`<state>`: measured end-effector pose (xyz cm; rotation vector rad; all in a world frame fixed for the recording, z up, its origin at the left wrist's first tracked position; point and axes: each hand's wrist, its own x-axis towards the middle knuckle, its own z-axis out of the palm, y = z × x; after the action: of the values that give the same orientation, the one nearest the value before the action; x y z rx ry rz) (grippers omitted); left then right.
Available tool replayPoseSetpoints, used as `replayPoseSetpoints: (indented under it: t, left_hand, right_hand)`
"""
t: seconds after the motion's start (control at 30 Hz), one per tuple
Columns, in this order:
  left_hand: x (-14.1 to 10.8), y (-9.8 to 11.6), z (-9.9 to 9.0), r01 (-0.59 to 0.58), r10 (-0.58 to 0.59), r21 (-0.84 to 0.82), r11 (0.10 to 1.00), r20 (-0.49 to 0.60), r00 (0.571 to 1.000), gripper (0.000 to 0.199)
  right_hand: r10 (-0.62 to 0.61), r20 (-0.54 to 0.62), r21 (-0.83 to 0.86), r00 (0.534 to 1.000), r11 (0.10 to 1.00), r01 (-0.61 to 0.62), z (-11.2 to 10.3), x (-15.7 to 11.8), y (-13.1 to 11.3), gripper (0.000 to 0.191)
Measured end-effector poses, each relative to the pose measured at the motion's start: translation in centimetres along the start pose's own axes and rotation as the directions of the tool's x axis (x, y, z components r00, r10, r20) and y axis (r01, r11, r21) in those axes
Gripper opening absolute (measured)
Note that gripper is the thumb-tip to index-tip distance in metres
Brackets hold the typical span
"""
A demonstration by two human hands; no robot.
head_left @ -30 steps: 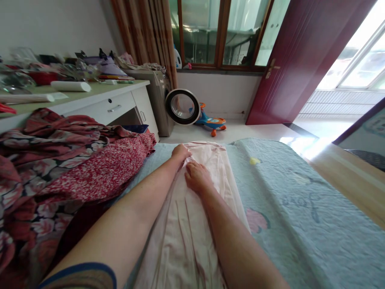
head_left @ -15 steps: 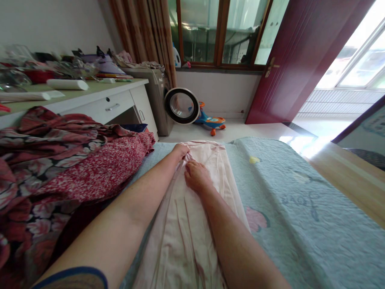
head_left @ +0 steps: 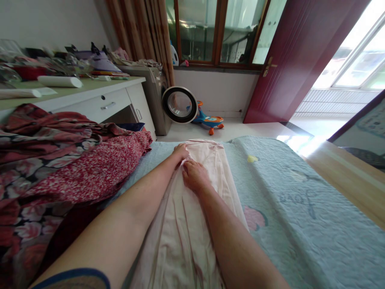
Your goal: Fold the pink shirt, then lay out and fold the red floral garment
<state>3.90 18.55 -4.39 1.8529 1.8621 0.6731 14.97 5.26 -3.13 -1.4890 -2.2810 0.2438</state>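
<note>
The cream garment (head_left: 180, 224) runs from six o'clock toward twelve, its far end near the blue mat's (head_left: 270, 176) far edge; bare mat lies at three o'clock, red clothes (head_left: 90, 172) crowd nine. It looks creased lengthwise. The left hand (head_left: 181, 152) pinches its fabric; the right (head_left: 196, 175) presses flat, fingers slightly curled.

Basically the garment (head_left: 180, 224) lies on the quilt (head_left: 288, 237) at 12 o'clock, clothes heap (head_left: 87, 168) at 10, desk (head_left: 90, 105) at 11, washer (head_left: 155, 94) just beyond it, door (head_left: 294, 56) around 1.
</note>
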Motion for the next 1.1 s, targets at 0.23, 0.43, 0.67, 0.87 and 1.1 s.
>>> replayPoseSetpoints:
  t: [0.23, 0.43, 0.67, 0.87, 1.1]
  left_hand:
    - [-1.7, -0.8, -0.3, -0.047, 0.056, 0.134, 0.990, -0.066, 0.996, 0.051]
    - [-2.9, -1.6, -1.0, -0.173, 0.192, 0.227, 0.958, -0.062, 0.979, 0.048]
    - [-4.9, -1.8, -1.4, -0.294, 0.233, 0.391, 0.872, 0.198, 0.952, 0.050]
    - [-10.6, -0.3, -2.7, -0.279, 0.264, 0.476, 0.834, 0.100, 0.959, 0.049]
    - [-20.9, -1.2, -2.1, -0.396, 0.319, 0.425, 0.814, 0.243, 0.916, 0.059]
  right_hand:
    - [0.008, -0.014, 0.041, 1.000, 0.999, -0.007, 0.5, 0.1, 0.2, 0.028]
    - [0.123, -0.093, 0.160, 0.988, 0.981, -0.107, 0.8, 0.7, 0.7, 0.029]
    - [0.247, -0.154, 0.118, 0.957, 0.966, -0.230, 1.0, 0.6, 1.1, 0.028]
    - [0.234, -0.105, 0.083, 0.967, 0.971, -0.226, 0.8, 0.3, 1.2, 0.025]
    - [0.263, -0.090, 0.153, 0.960, 0.957, -0.248, 1.4, 0.5, 1.8, 0.029]
